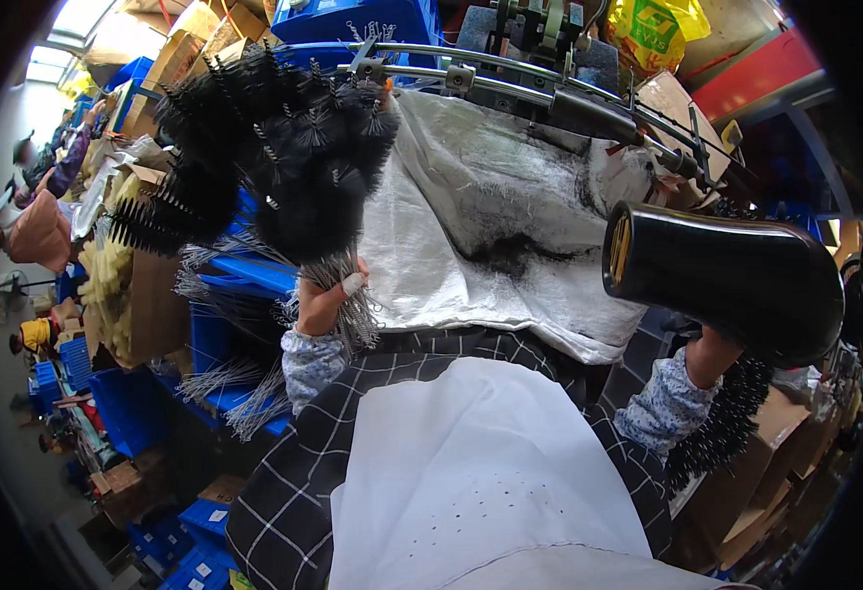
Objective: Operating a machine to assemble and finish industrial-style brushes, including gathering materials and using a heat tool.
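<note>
My left hand [325, 303] is closed around the twisted wire stems of a thick bunch of brushes [294, 167]. Their black bristle heads fan out above the hand, and the looped wire ends hang below it. At the right, a glossy black hair dryer [726, 270] is held up with its nozzle pointing left, toward the brushes. My right hand [715, 356] grips it from below; the dryer's body hides most of the fingers. Between the two lies a white woven sheet [422, 211], smudged with black dust.
Metal rods of a machine [510, 87] cross beyond the sheet. Blue bins [255, 270] with more wire-stemmed brushes stand at the left. Black bristles [731, 423] and cardboard boxes [766, 442] are at the lower right. Other people [38, 231] sit far left.
</note>
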Motion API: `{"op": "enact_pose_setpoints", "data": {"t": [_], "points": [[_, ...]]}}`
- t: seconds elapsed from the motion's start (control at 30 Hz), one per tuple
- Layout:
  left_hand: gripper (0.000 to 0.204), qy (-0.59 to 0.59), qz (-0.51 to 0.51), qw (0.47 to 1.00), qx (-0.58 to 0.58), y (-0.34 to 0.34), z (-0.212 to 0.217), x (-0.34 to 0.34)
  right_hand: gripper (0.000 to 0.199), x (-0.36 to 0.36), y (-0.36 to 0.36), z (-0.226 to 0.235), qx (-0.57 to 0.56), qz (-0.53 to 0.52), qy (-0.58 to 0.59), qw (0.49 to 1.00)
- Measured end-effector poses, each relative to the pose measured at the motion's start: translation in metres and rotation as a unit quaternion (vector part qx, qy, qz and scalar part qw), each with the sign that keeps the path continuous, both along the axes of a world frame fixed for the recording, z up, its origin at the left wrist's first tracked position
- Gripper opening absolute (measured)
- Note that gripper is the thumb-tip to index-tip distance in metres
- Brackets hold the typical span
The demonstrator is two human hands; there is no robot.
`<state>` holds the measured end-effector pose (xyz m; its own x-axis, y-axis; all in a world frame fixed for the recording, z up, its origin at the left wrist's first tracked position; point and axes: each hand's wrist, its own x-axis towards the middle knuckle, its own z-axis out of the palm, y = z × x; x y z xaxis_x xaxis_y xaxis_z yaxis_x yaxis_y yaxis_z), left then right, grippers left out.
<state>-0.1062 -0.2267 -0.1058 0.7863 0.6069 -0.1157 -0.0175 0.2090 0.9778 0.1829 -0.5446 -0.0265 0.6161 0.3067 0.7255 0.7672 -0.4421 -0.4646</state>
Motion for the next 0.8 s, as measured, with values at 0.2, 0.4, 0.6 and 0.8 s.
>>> {"op": "enact_pose_setpoints", "data": {"t": [0.2,0.4,0.6,0.8], "points": [[0.019,0.039,0.043,0.997,0.053,0.003,0.005,-0.009,0.019,0.004,-0.002,-0.002,0.029,0.007,0.047,0.998],[0.046,0.039,0.021,0.996,0.076,0.015,-0.001,-0.026,0.027,0.012,-0.016,-0.017,-0.133,-0.05,-0.085,0.986],[0.04,0.131,0.061,0.978,0.15,0.02,0.002,-0.033,0.047,0.011,-0.017,-0.014,-0.162,-0.014,-0.119,0.98],[0.041,0.14,0.124,0.962,0.2,0.019,0.004,-0.032,0.044,0.012,-0.005,-0.029,-0.013,0.065,0.129,0.989]]}}
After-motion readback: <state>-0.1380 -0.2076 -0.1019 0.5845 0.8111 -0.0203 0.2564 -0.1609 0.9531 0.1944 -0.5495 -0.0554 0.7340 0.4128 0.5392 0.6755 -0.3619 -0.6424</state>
